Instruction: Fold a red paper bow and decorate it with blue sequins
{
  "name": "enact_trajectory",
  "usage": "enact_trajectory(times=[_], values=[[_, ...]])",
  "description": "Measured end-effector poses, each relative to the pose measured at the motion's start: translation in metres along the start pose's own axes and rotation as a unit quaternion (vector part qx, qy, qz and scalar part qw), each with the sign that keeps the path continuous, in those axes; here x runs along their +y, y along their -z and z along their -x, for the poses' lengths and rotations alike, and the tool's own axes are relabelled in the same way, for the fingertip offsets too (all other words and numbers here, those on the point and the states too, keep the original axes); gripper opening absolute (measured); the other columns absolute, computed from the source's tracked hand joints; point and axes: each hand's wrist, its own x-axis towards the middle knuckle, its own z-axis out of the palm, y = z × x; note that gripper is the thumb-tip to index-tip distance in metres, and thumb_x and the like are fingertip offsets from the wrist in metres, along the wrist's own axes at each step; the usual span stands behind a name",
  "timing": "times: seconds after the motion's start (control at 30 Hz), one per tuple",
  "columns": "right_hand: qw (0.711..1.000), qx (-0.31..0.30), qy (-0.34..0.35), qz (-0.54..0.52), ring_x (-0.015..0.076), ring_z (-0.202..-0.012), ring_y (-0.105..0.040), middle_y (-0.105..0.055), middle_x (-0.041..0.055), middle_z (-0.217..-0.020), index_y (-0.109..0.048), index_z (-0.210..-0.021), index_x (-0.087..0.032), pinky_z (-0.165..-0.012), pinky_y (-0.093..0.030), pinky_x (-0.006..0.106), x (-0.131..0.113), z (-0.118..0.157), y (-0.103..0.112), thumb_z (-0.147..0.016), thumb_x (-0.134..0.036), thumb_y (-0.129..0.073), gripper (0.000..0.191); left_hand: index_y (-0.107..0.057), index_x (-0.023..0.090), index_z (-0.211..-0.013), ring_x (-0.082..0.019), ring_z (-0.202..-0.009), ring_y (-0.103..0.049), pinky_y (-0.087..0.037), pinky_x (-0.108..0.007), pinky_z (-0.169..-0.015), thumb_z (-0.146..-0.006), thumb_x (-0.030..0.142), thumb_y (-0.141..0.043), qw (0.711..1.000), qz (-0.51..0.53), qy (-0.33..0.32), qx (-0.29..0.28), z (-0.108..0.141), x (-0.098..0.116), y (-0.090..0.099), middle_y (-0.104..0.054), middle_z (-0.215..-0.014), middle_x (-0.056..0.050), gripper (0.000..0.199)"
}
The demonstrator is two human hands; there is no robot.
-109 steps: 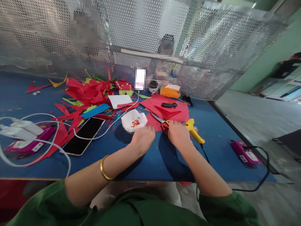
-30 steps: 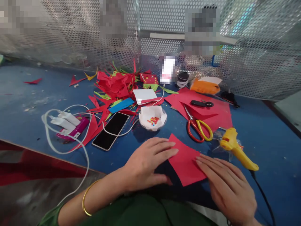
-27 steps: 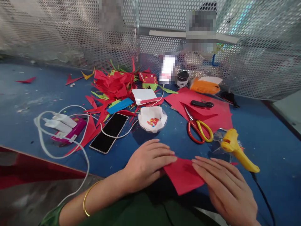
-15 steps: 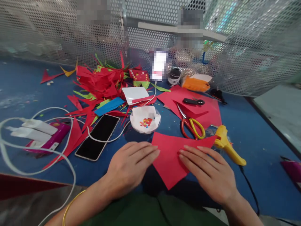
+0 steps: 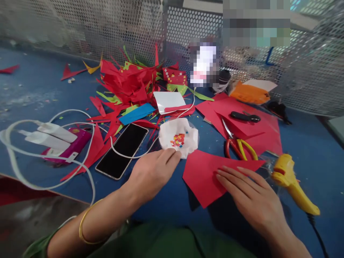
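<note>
My left hand [image 5: 154,173] is closed at the near rim of a small bowl [image 5: 192,134] lined with white paper. Tiny red, orange and blue paper bits [image 5: 177,140] lie inside it. The thumb is hidden. My right hand [image 5: 254,195] holds a sheet of red paper [image 5: 202,175], fingers close together across its top and thumb out of sight underneath. That sheet is raised off the table at its near edge and casts a shadow. Just beyond it lie scissors [image 5: 236,143] with red and yellow handles. A yellow glue gun [image 5: 294,184] rests to the right.
A black-screened phone [image 5: 122,150], white cables and chargers [image 5: 48,139] lie at left. Behind are a heap of red and green scraps [image 5: 129,84], a blue strip [image 5: 138,113], a white card [image 5: 169,102] and more red sheets [image 5: 268,132]. A perforated metal screen [image 5: 188,27] borders the back.
My left hand has left the red paper and moved to the bowl, which has shifted slightly nearer. My right hand still holds the paper. The whole view has turned a little left.
</note>
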Motion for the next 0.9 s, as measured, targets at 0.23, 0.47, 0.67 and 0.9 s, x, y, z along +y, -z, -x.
enact_trajectory(times=[0.23,0.47,0.67,0.9], values=[[0.999,-0.029,-0.023,-0.019,0.0217,-0.115,-0.067,-0.072,0.0084,-0.125,-0.065,-0.124,-0.012,-0.106,-0.039,0.041,-0.003,-0.005,-0.01,-0.097,-0.003,-0.039,0.038,-0.071,0.013,-0.098,-0.016,-0.066,-0.067,-0.05,-0.03,-0.054,-0.101,0.006,-0.026,0.999,0.039,-0.013,0.0,-0.002,0.004,0.006,-0.075,-0.09,-0.006,0.045],[0.998,-0.052,-0.026,-0.027,0.0221,-0.125,-0.061,-0.068,0.0098,-0.132,-0.061,-0.129,-0.01,-0.106,-0.041,0.042,-0.009,-0.003,-0.022,-0.093,0.002,-0.033,0.047,-0.068,0.011,-0.108,-0.017,-0.071,-0.069,-0.052,-0.031,-0.057,-0.102,0.008,-0.029,0.997,0.058,-0.033,0.024,0.004,0.006,-0.001,-0.076,-0.095,-0.006,0.039],[1.0,0.025,0.002,-0.001,0.0215,-0.119,-0.063,-0.071,0.0124,-0.125,-0.061,-0.127,-0.01,-0.103,-0.044,0.038,-0.003,-0.01,-0.015,-0.091,-0.004,-0.039,0.042,-0.06,0.013,-0.125,-0.014,-0.086,-0.073,-0.056,-0.027,-0.063,-0.1,0.022,-0.05,0.988,0.122,-0.028,0.086,0.007,0.002,-0.002,-0.074,-0.119,-0.007,0.028],[0.988,0.147,-0.051,-0.019,0.0154,-0.066,-0.064,-0.07,0.0003,-0.07,-0.064,-0.092,-0.021,-0.079,-0.05,0.03,-0.004,-0.01,0.007,-0.097,-0.016,-0.052,0.014,-0.056,0.019,-0.064,-0.01,-0.052,-0.055,-0.04,-0.026,-0.05,-0.098,0.029,-0.054,0.974,0.125,0.023,0.188,0.005,0.012,0.015,-0.062,-0.06,0.001,0.035]])
